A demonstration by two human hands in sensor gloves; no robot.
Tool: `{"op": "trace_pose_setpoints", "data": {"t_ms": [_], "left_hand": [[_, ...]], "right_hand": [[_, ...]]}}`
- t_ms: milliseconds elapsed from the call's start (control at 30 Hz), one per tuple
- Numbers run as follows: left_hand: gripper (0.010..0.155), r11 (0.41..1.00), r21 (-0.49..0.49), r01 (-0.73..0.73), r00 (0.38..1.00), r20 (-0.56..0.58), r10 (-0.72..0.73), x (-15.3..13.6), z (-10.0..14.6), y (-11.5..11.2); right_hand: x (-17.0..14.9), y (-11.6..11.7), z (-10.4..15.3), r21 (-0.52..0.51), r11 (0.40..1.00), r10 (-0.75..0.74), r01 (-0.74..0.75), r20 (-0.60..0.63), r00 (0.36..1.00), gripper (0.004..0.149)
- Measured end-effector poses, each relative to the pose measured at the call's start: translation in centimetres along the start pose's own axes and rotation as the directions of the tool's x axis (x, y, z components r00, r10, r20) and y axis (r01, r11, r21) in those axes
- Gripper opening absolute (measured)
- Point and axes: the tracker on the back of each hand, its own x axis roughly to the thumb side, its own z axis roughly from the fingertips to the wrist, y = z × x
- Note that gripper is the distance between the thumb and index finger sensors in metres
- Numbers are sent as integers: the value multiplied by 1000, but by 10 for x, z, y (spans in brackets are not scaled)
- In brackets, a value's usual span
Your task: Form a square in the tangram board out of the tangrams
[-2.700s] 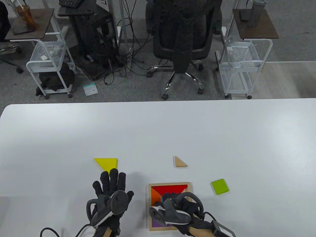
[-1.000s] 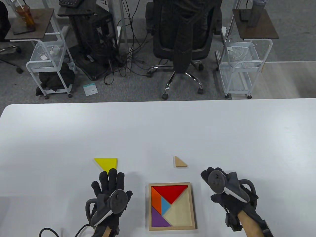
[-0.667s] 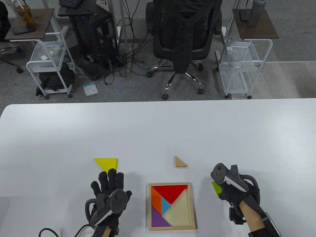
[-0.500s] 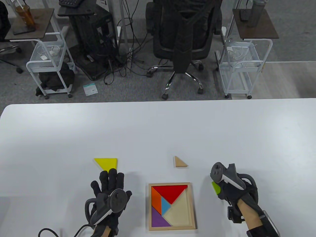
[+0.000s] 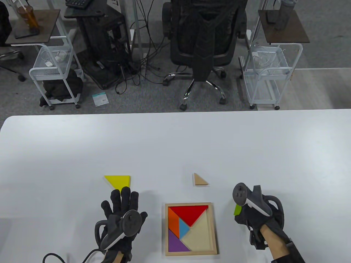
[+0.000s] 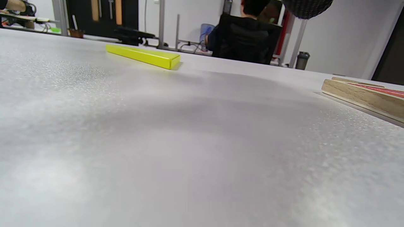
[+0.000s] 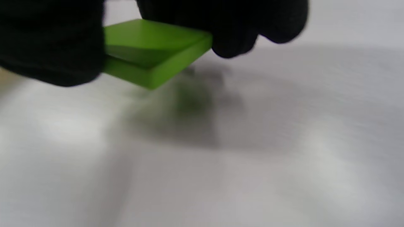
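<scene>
right hand (image 5: 253, 216) pinches the green square (image 7: 151, 52) tilted just off the table (image 5: 175, 142); left hand (image 5: 122, 213) lies flat, fingers spread

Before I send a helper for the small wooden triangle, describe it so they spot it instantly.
Start at the tangram board near the table's front edge. Just beyond its far right corner lies the tan triangle, alone on the white table. It is unpainted wood, far smaller than the yellow triangle.

The white table (image 5: 175, 142) carries 1 wooden tangram board (image 5: 191, 229) near its front edge. A yellow triangle (image 5: 118, 180) lies flat at 10 o'clock from the board, a tan triangle (image 5: 200, 180) at 12 o'clock. The left hand (image 5: 122, 216) rests flat at 9 o'clock.
</scene>
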Motion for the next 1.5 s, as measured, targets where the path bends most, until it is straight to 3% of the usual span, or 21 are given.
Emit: {"op": "trace_pose_setpoints", "data": {"t_ms": [67, 200, 300, 433, 833, 1400, 1500], "left_hand": [[74, 1000, -1, 1, 1000, 4, -1, 1, 0, 0], [74, 1000, -1, 2, 1000, 9, -2, 2, 0, -1], [74, 1000, 7, -7, 1000, 13, 7, 3, 2, 1], [74, 1000, 16, -17, 1000, 17, 16, 4, 4, 3], [74, 1000, 16, -10, 1000, 26, 10, 6, 4, 2], [74, 1000, 10, -3, 1000, 28, 2, 8, 4, 1], [74, 1000, 7, 11, 1000, 27, -11, 9, 3, 0]], "right_hand": [[29, -5, 21, -93, 996, 0, 5, 53, 999, 85], [88, 3, 55, -130, 991, 29, -19, 74, 997, 84], [123, 16, 67, -150, 986, 91, -76, 92, 992, 84], [143, 24, 70, -158, 982, 119, -106, 74, 990, 84], [157, 43, 63, -78, 974, 216, -212, 50, 975, 81], [163, 48, 66, -84, 969, 239, -232, 91, 967, 76], [156, 37, 72, -153, 965, 230, -214, 90, 969, 80]]}}
